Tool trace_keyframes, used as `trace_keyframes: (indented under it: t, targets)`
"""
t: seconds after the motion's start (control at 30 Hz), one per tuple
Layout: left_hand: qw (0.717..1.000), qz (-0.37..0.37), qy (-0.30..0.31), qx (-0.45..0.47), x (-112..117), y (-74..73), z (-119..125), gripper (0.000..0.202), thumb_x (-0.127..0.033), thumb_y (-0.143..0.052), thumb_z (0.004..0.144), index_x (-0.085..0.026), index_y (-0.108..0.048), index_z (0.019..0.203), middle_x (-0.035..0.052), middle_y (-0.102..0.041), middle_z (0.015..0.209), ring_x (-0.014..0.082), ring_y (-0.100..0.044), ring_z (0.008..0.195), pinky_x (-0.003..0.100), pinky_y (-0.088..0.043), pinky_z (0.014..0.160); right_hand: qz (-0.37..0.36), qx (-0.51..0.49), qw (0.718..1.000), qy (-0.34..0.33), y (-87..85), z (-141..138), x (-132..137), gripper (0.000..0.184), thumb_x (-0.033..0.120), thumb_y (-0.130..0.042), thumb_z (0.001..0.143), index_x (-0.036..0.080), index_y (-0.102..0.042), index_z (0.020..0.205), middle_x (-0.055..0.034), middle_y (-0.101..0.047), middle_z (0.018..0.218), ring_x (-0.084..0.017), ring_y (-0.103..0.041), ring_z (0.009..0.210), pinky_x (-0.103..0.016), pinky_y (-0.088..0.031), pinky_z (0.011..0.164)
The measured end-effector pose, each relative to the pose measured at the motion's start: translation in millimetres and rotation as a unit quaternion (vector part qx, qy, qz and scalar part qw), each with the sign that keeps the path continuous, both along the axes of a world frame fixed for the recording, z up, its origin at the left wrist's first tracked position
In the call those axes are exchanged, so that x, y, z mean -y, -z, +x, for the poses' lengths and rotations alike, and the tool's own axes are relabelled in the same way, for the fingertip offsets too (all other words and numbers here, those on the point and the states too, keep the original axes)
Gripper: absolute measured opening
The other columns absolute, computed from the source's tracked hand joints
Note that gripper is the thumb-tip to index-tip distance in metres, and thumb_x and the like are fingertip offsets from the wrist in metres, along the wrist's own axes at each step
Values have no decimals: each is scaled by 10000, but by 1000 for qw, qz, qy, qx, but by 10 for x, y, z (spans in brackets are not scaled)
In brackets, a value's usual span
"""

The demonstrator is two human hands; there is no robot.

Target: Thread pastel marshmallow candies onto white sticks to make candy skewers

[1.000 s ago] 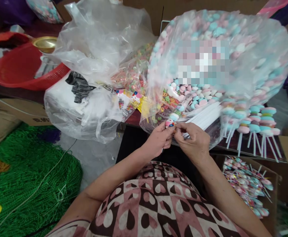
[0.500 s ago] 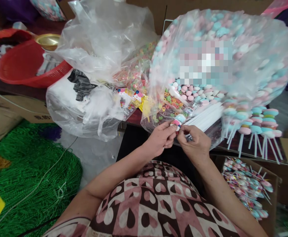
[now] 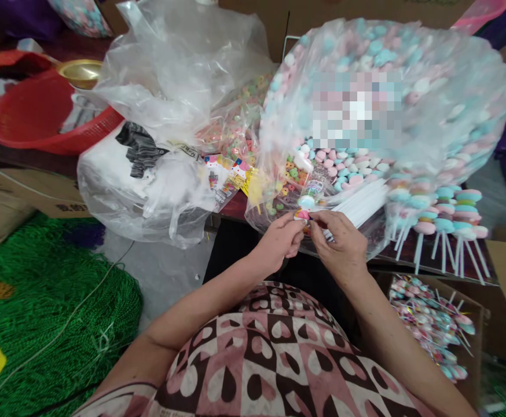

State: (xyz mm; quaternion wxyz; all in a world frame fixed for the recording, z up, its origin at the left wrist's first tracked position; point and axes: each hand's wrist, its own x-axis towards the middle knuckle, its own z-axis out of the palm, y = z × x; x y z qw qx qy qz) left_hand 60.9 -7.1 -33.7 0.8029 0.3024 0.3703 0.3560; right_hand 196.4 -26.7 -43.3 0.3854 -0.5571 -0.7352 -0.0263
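Between my hands is a marshmallow candy skewer (image 3: pixel 307 201) in a clear printed wrapper (image 3: pixel 315 186), its top pointing away from me. My left hand (image 3: pixel 279 243) is closed, with thumb and forefinger pinching the lower part of the skewer. Close beside it, my right hand (image 3: pixel 340 242) pinches the wrapper's lower edge; its fingertips partly hide the spot. Just beyond the right hand lies a bundle of white sticks (image 3: pixel 361 202). Loose pink, blue and white marshmallows (image 3: pixel 352 165) and ring-shaped candies (image 3: pixel 294 174) lie past the skewer.
A large bag of marshmallows (image 3: pixel 435 87) stands at back right. Unwrapped skewers (image 3: pixel 444 214) line the right table edge, above a box of wrapped ones (image 3: pixel 431 324). Flat printed wrappers (image 3: pixel 222 176), a bag with white contents (image 3: pixel 166 191) and a red basket (image 3: pixel 27 116) lie left. Green cord (image 3: pixel 62 301) covers the floor.
The hands and skewer have shifted slightly left. The right fingers have moved up against the wrapper, and its printed upper end now shows beyond the candy.
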Motion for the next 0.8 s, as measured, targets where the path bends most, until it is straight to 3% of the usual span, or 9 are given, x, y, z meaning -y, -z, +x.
trace_keyframes:
  t: [0.4, 0.67, 0.8]
  targets:
    - [1000, 8, -15, -5, 11, 55, 5, 241, -411, -613, 833, -208, -483, 847, -110, -344, 512, 25, -226, 349, 154, -152, 345, 21, 130, 991, 11, -46, 32, -97, 128, 162, -528, 870, 206, -632, 811, -31, -711, 727, -173, -666, 680, -271, -484, 618]
    - [998, -15, -57, -10, 27, 106, 62, 242, -398, -632, 822, -203, -490, 842, -125, -302, 464, 26, -205, 334, 152, -144, 335, 15, 111, 994, 0, 10, -8, -69, 140, 155, -519, 848, 196, -626, 768, -35, -683, 662, -164, -631, 615, -267, -450, 578]
    - [997, -59, -23, 33, -34, 112, 53, 221, -338, -601, 818, -196, -450, 741, -102, -367, 475, 26, -263, 319, 164, -169, 339, 1, 75, 997, 23, 99, 39, -53, 122, 158, -533, 814, 197, -630, 751, -25, -691, 671, -161, -635, 607, -261, -449, 567]
